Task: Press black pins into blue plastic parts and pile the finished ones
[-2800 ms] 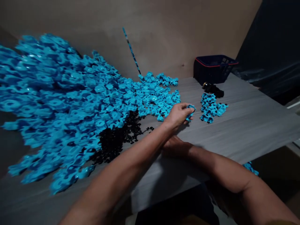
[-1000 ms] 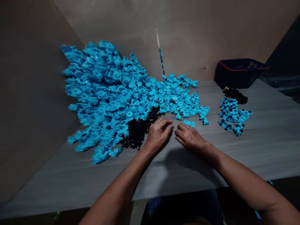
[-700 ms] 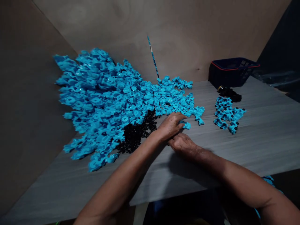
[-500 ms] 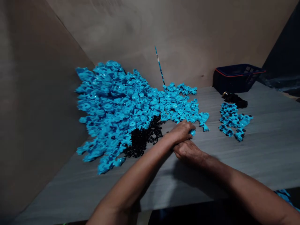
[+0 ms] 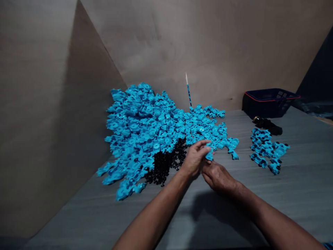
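Observation:
Between the thumb and fingers of my left hand (image 5: 195, 158) is a small blue plastic piece (image 5: 209, 155). My right hand (image 5: 217, 176) is closed just below and to the right, touching the left one near the piece; what its fingertips hold is hidden. A large heap of blue pieces (image 5: 137, 121) spreads behind and left of my hands. Small black parts (image 5: 162, 166) lie in a pile at the heap's front edge. On the right, several blue pieces with black parts attached (image 5: 267, 147) form a separate group.
A dark basket with a red-orange rim (image 5: 270, 100) stands at the back right. In front of it lies a black object (image 5: 269, 125) with a gold-coloured end. Wooden panels (image 5: 208, 41) rise behind and to the left of the grey tabletop (image 5: 117, 225).
The camera view has shifted, so the scene sits lower and further right. My left hand has turned and its fingers have lifted, showing more of the blue piece.

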`<act>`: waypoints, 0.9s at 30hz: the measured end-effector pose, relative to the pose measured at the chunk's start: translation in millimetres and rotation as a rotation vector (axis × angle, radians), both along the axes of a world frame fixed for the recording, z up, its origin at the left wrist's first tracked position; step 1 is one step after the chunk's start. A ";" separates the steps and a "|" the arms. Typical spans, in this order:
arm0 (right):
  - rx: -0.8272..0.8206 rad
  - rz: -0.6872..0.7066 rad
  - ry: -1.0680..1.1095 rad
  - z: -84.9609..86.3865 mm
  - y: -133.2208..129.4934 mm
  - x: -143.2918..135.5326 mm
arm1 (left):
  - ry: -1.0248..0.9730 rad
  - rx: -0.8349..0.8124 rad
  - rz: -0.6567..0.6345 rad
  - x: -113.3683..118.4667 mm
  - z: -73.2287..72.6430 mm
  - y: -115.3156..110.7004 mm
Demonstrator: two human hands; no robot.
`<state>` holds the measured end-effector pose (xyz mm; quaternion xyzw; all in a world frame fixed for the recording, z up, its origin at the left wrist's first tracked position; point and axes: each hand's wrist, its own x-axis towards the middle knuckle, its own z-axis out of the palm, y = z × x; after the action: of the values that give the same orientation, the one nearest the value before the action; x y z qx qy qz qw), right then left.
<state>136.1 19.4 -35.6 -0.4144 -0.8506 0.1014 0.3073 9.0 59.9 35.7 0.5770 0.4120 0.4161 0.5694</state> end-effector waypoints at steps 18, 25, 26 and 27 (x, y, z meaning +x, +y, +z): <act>0.190 -0.145 0.712 38.4 -3.5 14.2 | -0.615 -0.448 -0.045 -28.2 -27.0 -35.9; 0.403 -0.152 0.523 38.2 -7.2 10.1 | -0.655 -0.466 -0.040 -23.4 -29.4 -38.3; 0.442 -0.148 0.504 38.6 -7.6 9.5 | -0.652 -0.470 -0.043 -23.1 -29.7 -38.4; 0.474 -0.143 0.485 39.1 -7.9 9.1 | -0.648 -0.469 -0.047 -22.9 -29.9 -38.5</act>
<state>145.1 11.5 3.5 -0.3539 -0.7214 -0.0253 0.5947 -13.9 21.4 5.8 0.2793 0.2815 0.4579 0.7956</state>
